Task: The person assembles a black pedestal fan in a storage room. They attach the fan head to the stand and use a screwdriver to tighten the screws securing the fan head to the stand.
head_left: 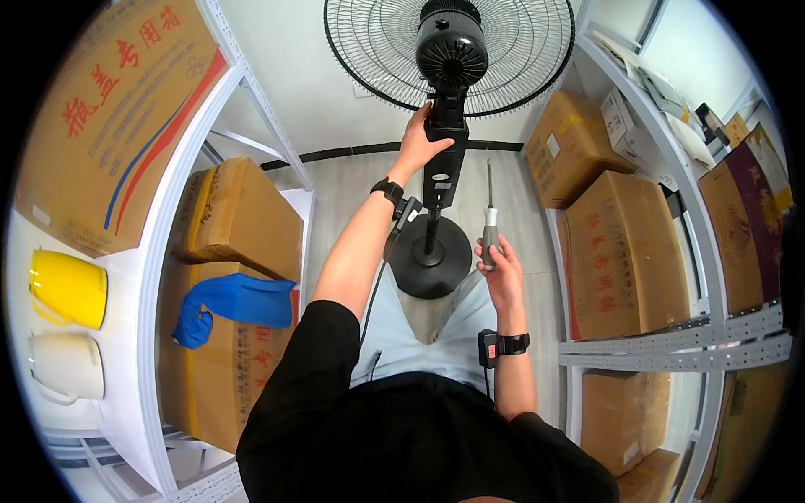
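Note:
A black pedestal fan (453,60) stands upright in front of me, its back and round wire cage toward me. My left hand (417,144) is closed around the upper part of the fan's control box (444,172), just below the motor, with its thumb across the near face. In my right hand (506,281) is a screwdriver (490,220) with a grey handle, held apart from the fan and pointing up with its shaft away from me. Below, the fan's pole runs down to a round black base (457,264) on the floor between my legs.
Metal shelving (155,277) on the left carries cardboard boxes (251,214), a blue cloth (239,302), a yellow jug (71,289) and a white jug (67,367). More boxes (625,251) fill the right-hand shelving (671,342). A pale wall (285,50) stands behind the fan.

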A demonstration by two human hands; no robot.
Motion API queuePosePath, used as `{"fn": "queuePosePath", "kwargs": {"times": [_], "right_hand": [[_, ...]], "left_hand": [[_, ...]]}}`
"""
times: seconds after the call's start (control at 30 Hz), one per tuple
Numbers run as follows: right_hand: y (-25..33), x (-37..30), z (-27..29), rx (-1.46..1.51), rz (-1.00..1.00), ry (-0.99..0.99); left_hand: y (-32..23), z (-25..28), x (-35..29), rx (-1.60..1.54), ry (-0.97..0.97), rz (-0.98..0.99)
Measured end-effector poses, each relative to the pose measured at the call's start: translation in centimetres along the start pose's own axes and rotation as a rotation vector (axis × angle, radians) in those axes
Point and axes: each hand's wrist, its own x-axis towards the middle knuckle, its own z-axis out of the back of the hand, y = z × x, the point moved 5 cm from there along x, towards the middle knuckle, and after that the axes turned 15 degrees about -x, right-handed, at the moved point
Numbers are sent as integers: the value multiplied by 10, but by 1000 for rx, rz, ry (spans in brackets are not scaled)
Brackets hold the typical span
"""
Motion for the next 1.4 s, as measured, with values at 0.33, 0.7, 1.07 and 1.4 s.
{"fn": "queuePosePath", "kwargs": {"times": [0.33,0.7,1.07,1.4], "right_hand": [[-13,33,20,44,-52,-9],[-11,17,35,74,-45,-48],[9,-10,16,-108,13,-5],[27,-8,-9,-409,104,-56]], "left_hand": [[47,-21,-26,-483,-22,184],[47,-28,-35,-254,-68,236],[27,-17,-53,-146,-132,251],[11,-13,-64,-98,-195,273]]}}
